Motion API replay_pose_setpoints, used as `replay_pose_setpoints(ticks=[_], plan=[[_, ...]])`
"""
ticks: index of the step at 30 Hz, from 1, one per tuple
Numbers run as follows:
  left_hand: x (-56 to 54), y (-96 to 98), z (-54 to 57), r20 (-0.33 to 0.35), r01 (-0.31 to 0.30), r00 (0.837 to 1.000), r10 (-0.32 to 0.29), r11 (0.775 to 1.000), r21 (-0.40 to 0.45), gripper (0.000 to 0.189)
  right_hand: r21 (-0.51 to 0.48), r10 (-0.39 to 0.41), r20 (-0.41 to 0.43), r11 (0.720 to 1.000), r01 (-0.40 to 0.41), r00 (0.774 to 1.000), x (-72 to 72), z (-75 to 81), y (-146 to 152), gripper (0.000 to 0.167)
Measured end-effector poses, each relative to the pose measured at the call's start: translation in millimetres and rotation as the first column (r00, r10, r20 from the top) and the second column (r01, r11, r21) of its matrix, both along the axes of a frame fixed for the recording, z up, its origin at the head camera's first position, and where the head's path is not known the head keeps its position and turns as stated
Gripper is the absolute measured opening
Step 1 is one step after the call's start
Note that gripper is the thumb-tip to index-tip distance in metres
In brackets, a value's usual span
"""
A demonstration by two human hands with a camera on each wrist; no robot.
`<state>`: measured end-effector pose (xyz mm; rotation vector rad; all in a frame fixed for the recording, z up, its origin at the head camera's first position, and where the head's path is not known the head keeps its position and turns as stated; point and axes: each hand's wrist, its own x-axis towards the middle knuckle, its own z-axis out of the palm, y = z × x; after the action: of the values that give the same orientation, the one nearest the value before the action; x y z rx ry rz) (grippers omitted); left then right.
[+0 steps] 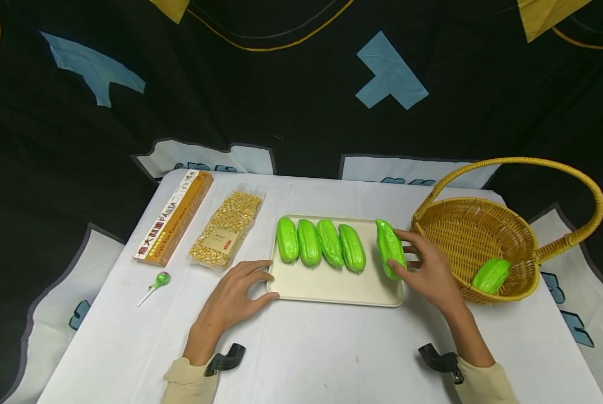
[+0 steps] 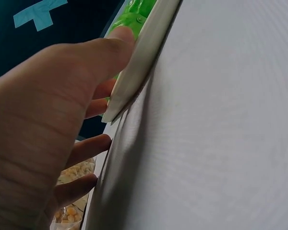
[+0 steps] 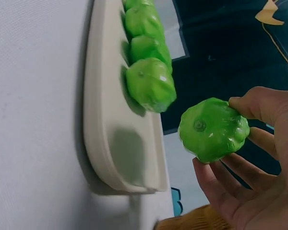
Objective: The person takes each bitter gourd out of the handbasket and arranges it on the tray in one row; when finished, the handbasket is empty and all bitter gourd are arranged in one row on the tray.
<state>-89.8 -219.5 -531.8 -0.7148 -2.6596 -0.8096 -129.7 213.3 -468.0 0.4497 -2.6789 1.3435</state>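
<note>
My right hand point(image 1: 429, 269) holds a glossy green bitter melon point(image 1: 389, 247) between thumb and fingers, raised over the right end of a cream tray point(image 1: 326, 289). In the right wrist view its round, ridged end point(image 3: 209, 129) faces the camera, and its shadow falls on the tray. Several more bitter melons point(image 1: 308, 242) lie side by side across the tray's left and middle part. At the tray's left end, my left hand point(image 1: 233, 297) has its fingertips along the edge and its thumb at the near corner; the left wrist view shows these fingers point(image 2: 89, 148) loosely spread.
Right of the tray stands a wicker basket point(image 1: 463, 224) with a tall arched handle; one bitter melon point(image 1: 491, 275) lies inside. On the left are a pasta box point(image 1: 175, 219), a bag of corn kernels point(image 1: 228, 227) and a green-wrapped lollipop point(image 1: 162, 278). A dark cloth hangs behind the white table.
</note>
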Motion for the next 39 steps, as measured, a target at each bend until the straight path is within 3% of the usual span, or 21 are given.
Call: replay_pose_setpoints(ticks=[21,39], plan=[[0.1,0.4,-1.1,0.005,-0.008,1.0,0.008,1.0,0.01,0.036,0.026,-0.083,0.09,0.996,0.081,0.992,-14.2,-27.5,-17,0.064],[0.3,-1.0,-1.7,0.006,-0.008,1.0,0.008,1.0,0.011,0.036,0.051,-0.148,0.118,0.988,0.143,0.982,-17.6,-35.9,-28,0.058]])
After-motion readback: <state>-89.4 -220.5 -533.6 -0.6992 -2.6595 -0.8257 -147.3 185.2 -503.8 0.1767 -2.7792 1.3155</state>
